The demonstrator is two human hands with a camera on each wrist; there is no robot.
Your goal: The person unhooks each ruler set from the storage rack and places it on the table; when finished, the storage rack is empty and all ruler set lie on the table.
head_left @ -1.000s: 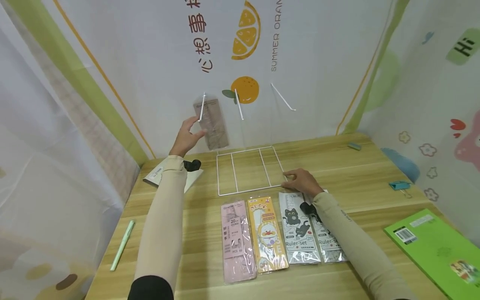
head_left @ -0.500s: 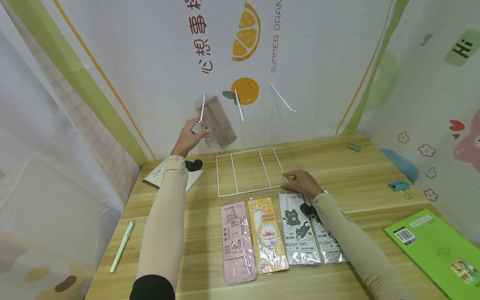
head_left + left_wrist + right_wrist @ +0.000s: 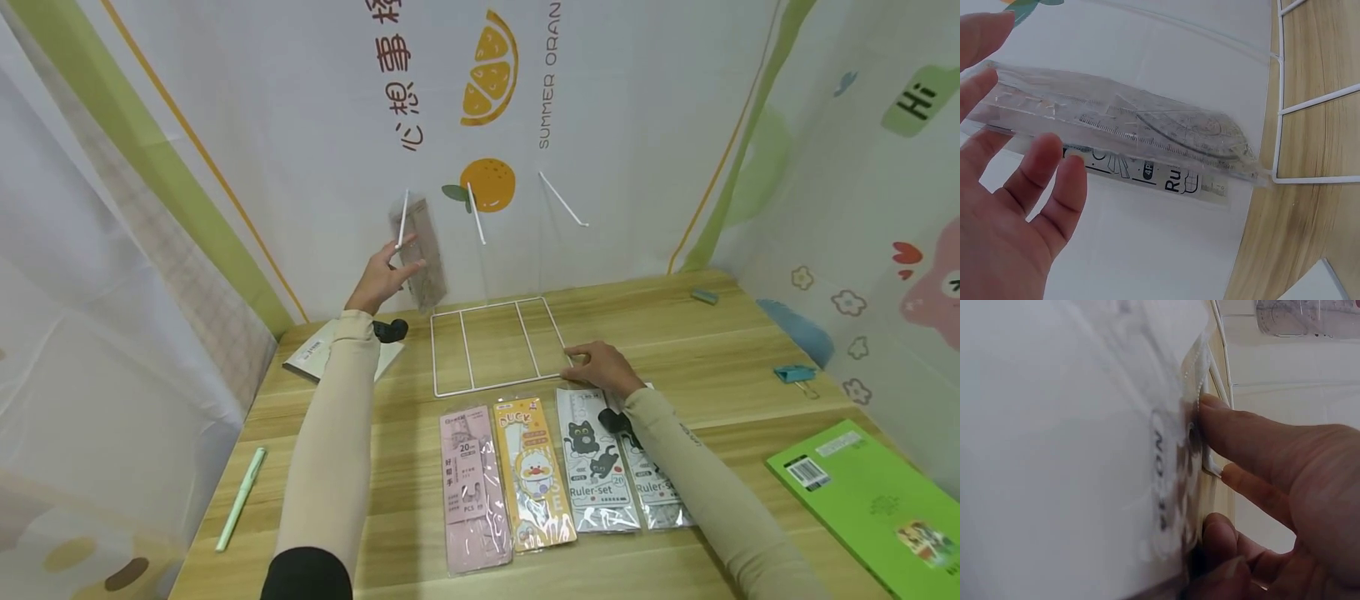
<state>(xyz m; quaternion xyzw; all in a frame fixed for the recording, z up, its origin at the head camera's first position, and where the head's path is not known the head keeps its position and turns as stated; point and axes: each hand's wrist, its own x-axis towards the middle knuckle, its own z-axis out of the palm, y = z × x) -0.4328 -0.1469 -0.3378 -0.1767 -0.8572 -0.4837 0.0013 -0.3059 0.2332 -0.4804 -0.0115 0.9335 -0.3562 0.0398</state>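
Observation:
At the left hook of a white wire rack [image 3: 467,350], my left hand [image 3: 377,279] has its fingers apart around a hanging clear packet of rulers [image 3: 431,287]. In the left wrist view this packet [image 3: 1147,125] shows a ruler and a protractor, in front of a second packet printed "Ru" [image 3: 1172,180]. The fingers there are loosely bent, with no clear pinch on either packet. My right hand [image 3: 606,367] pinches the front right corner of the rack's base. The right wrist view shows that hand [image 3: 1310,481] beside the rack's wire [image 3: 1227,359], partly behind a close packet.
In front of the rack lie a pink ruler packet [image 3: 474,492], a yellow duck packet [image 3: 534,475] and two cat ruler sets [image 3: 597,467]. A green book [image 3: 870,500] and clips [image 3: 795,373] are right; a notebook [image 3: 307,358] and pale green pen [image 3: 242,500] are left.
The hanging front packet swung to the right, showing the one behind, then came back left and turned edge-on. My left hand moved slightly down; my right hand stayed at the rack's corner.

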